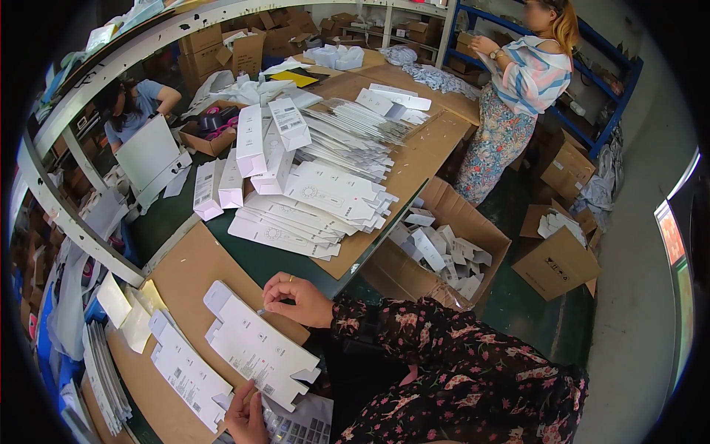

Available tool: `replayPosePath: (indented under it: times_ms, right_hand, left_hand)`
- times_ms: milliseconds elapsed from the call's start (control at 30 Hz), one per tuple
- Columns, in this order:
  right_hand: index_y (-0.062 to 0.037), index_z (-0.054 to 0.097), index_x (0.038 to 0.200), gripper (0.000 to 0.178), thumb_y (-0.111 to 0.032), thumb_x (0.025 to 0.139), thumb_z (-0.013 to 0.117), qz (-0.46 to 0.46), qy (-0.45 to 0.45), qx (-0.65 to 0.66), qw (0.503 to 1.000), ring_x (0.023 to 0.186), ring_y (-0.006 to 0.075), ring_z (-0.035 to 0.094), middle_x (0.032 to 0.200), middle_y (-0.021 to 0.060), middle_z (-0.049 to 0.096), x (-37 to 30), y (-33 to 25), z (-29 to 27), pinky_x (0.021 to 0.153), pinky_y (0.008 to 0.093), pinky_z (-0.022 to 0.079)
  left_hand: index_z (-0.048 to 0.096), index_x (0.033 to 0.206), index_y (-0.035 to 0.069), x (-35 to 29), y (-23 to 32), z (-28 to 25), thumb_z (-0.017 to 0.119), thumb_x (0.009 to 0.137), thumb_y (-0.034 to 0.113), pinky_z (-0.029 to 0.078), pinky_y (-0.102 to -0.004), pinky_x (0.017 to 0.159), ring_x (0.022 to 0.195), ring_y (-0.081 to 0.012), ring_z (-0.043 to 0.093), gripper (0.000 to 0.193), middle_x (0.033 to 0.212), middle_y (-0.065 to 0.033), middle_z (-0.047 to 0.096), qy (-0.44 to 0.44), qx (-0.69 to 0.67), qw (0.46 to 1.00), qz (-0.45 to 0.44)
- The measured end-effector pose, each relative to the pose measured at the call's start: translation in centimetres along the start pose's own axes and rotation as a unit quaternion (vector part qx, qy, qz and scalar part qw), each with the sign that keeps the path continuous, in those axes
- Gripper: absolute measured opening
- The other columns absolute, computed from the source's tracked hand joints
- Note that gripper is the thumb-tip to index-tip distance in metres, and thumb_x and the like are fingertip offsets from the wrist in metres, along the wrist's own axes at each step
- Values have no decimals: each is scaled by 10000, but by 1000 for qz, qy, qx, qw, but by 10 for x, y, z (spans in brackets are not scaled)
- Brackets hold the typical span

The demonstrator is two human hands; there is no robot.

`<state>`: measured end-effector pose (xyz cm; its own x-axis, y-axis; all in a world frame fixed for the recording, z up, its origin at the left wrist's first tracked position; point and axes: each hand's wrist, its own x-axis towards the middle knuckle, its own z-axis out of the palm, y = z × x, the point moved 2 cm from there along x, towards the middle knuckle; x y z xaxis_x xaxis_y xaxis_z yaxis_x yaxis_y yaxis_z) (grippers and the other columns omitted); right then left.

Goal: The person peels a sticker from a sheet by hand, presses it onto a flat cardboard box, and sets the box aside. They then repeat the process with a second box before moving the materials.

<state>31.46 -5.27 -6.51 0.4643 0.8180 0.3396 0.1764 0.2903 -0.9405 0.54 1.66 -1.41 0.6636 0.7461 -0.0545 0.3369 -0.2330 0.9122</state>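
Two flat, unfolded white cartons lie side by side on brown cardboard before me: a nearer carton [259, 344] and a left carton [185, 370]. At the lower edge, my left hand [245, 416] is closed, its thumb at the edge of a sheet of small silvery stickers [299, 423]. The sheet lies partly under the nearer carton's lower end. My right hand [299, 300], with a ring on one finger, hovers beside that carton's upper right side. Its fingers are curled into a pinch; whatever is between the tips is too small to make out.
Stacks of flat cartons [296, 229] and several folded white boxes [250, 140] cover the table ahead. An open cardboard box [466, 222] of white pieces stands on the right. One person [510, 89] stands at the far right; another person [137, 103] sits at the far left.
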Motion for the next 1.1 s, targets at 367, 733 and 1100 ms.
replayPosePath:
  times_ms: [367,733,1100]
  right_hand:
    - [-12,736,1011,28,-25,1002,758,8,-3,-8,1000,1126,156,651,1242,72,623,-2,-3,1,1029,306,539]
    - [-31,763,989,84,-93,960,811,-91,23,-127,988,1046,229,703,1148,98,711,9,-1,8,941,337,573]
    - [30,680,1024,36,3,1039,697,2,0,-93,996,1176,212,617,1300,124,607,-3,7,-23,1041,326,492]
  left_hand:
    - [755,1366,-9,-1,-11,-3,702,1106,145,297,-227,569,666,-30,385,306,840,71,622,-15,-9,1000,-15]
    - [736,1363,-17,-2,-28,-6,706,1061,61,511,-245,729,867,-55,631,313,1092,-19,759,-18,-25,996,-88]
    - [775,1315,174,-3,-8,2,751,1031,296,612,-418,787,911,-331,785,310,1050,-133,809,19,98,994,50]
